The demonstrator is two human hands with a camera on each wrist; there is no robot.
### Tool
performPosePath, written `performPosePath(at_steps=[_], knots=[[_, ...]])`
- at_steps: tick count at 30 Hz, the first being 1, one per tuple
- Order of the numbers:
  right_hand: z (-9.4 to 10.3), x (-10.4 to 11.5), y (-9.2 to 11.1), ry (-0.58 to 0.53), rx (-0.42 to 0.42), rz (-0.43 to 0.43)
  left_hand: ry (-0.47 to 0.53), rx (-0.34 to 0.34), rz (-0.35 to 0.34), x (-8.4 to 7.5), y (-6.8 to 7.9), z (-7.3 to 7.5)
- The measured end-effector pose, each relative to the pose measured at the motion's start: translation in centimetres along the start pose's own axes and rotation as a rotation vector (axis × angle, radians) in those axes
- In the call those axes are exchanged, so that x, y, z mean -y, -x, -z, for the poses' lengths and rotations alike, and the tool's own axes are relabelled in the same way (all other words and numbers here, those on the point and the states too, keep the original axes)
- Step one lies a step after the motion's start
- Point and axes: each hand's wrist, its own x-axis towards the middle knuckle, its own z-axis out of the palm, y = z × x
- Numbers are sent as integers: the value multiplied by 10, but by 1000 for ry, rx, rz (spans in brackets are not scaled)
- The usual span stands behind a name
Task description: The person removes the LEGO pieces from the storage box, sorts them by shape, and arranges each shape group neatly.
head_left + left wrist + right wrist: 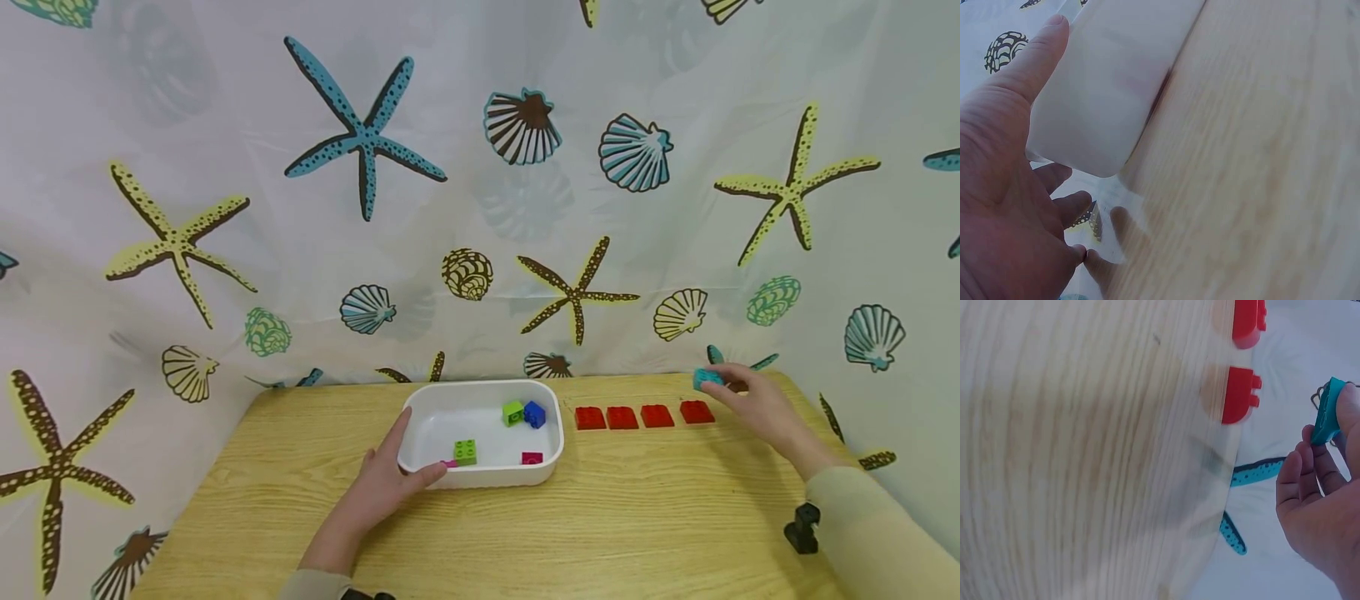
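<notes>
My right hand point(753, 402) pinches a teal toy brick point(707, 379) between thumb and fingers, held above the table's back right. In the right wrist view the teal brick point(1329, 411) is tilted and partly covered by the thumb. My left hand point(381, 485) rests on the near left corner of a white tray point(495, 477), thumb along the front and index finger along the left side. Inside the tray lie two green bricks point(465, 452), a blue brick point(535, 414) and a pinkish-red brick point(532, 458). A small pink piece point(450, 463) shows near my left thumb.
Several red bricks point(657, 416) stand in a row on the wooden table point(637, 517), right of the tray. A patterned curtain point(465, 208) hangs behind the table and at its sides. A black device point(804, 528) is attached at the right sleeve.
</notes>
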Motion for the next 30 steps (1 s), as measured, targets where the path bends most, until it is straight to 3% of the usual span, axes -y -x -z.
performPosePath(at_steps=[8,30], knots=[[10,-24,-1,4,38,38,6,5,0,1,1,0],[17,-69,6,226,103,60,-4,-3,-23,4,-1,-1]])
